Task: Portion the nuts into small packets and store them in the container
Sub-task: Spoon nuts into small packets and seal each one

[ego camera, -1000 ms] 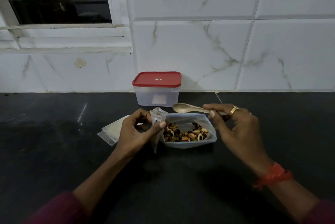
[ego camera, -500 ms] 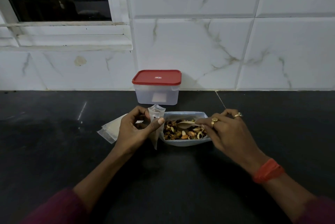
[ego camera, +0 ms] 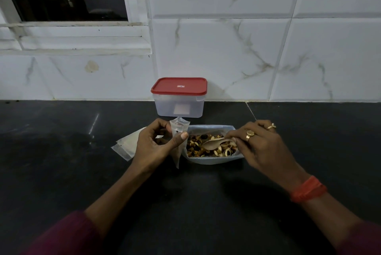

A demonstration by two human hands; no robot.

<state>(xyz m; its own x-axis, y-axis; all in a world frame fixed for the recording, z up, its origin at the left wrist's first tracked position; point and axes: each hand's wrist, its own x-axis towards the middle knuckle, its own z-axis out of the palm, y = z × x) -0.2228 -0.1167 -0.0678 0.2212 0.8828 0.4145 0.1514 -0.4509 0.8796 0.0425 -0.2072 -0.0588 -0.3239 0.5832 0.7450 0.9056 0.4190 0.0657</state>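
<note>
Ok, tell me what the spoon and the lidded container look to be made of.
Spoon: pale tan, matte, no shine, so probably wood, possibly plastic. Container: cloudy see-through walls, so frosted plastic; its red lid is smooth, opaque, likely plastic too.

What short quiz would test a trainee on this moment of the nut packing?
1. True or false: the red lid is off the container.
2. The right hand holds: A) a spoon B) a knife C) a cup.
3. What does the left hand pinch beside the bag of nuts?
Key: 1 false, the lid is on. 2 A. 3 a small clear packet.
</note>
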